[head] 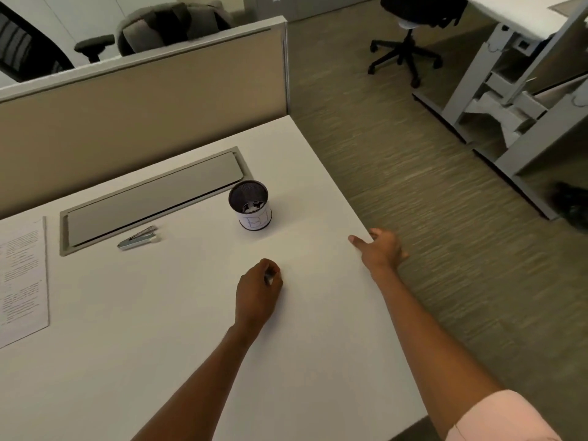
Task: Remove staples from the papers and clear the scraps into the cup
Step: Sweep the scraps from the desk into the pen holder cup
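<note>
Starting at 9 o'clock, a stack of printed papers [23, 281] is seen lying flat at the far left of the white desk [143, 361], partly cut off by the frame. Just right of it a long grey cable hatch [152, 195] is set flush into the desktop, and a small metal staple tool [138, 239] is parked against its near edge. The mesh cup [251, 205], wrapped in a paper label with blue lettering, is stood upright at about 12 o'clock from the left hand, well apart from the tool. Some white scraps can be made out in the bottom. A beige partition [143, 100] is run along the back of the desk.

The left hand [258, 292] is held low over the middle of the desk, knuckles up, fingers curled in tight against the thumb. A small pale bit [270, 277] is pinched there, too small to be identified. At 3 o'clock from it the right hand [380, 249] is laid on the desk's right edge, index finger stretched along the top and the other fingers loosely spread past the edge, nothing held. A pink sleeve [502, 418] is seen at 5 o'clock.

Bare desktop is left between the left hand and the cup. The right edge of the desk drops off to carpet [397, 186]. A black office chair [410, 43] and another grey desk [525, 122] are stood well apart at 1 to 2 o'clock.
</note>
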Demonstrator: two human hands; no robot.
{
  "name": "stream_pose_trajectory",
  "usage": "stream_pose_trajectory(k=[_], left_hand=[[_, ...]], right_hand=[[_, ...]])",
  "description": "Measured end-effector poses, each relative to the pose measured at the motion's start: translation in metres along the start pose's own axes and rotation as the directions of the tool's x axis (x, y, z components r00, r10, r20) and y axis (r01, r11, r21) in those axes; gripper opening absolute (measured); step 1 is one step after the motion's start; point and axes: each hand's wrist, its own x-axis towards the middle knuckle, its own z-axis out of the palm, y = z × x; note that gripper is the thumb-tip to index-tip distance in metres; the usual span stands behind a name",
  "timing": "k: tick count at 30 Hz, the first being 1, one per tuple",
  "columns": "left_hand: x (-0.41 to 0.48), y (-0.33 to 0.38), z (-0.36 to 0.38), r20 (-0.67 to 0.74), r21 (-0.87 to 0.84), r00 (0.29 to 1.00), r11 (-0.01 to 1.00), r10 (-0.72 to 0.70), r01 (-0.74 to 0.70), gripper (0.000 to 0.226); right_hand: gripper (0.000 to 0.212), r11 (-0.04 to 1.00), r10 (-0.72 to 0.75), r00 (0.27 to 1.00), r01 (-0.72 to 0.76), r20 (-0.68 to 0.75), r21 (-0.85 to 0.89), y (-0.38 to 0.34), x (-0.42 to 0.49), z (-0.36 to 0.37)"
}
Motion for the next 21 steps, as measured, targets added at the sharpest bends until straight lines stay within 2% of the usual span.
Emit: stream_pose_trajectory(k=[4, 6, 9, 14, 17, 21], left_hand=[[0.003, 0.001, 0.001, -0.004, -0.004, 1.0, 1.0, -0.001, 0.001, 0.012], [0.003, 0.0, 0.001, -0.005, -0.031, 1.0, 0.999, -0.021, 0.021, 0.013], [0.001, -0.003, 0.001, -0.01, -0.068, 0.999, 0.997, -0.039, 0.038, 0.014], [-0.003, -0.008, -0.002, 0.0, -0.101, 1.0, 0.995, -0.029, 0.029, 0.014], [-0.007, -0.011, -0.006, 0.012, -0.105, 1.0, 0.994, -0.002, 0.003, 0.014], [-0.01, -0.011, -0.011, 0.023, -0.111, 0.999, 0.994, 0.024, -0.021, 0.015]], right_hand=[[0.023, 0.984, 0.02, 0.999, -0.029, 0.049, 0.174, 0.006, 0.001, 0.004], [0.013, 0.959, 0.044, 0.997, -0.058, 0.056, 0.276, 0.006, -0.001, 0.002], [0.018, 0.919, 0.11, 0.993, -0.121, 0.05, 0.376, 0.005, 0.0, 0.0], [0.002, 0.873, 0.154, 0.987, -0.156, 0.043, 0.463, 0.001, 0.002, -0.008], [0.015, 0.883, 0.149, 0.988, -0.151, 0.04, 0.444, -0.001, 0.006, -0.01], [0.016, 0.938, 0.046, 0.999, -0.039, -0.011, 0.343, -0.008, 0.007, -0.019]])
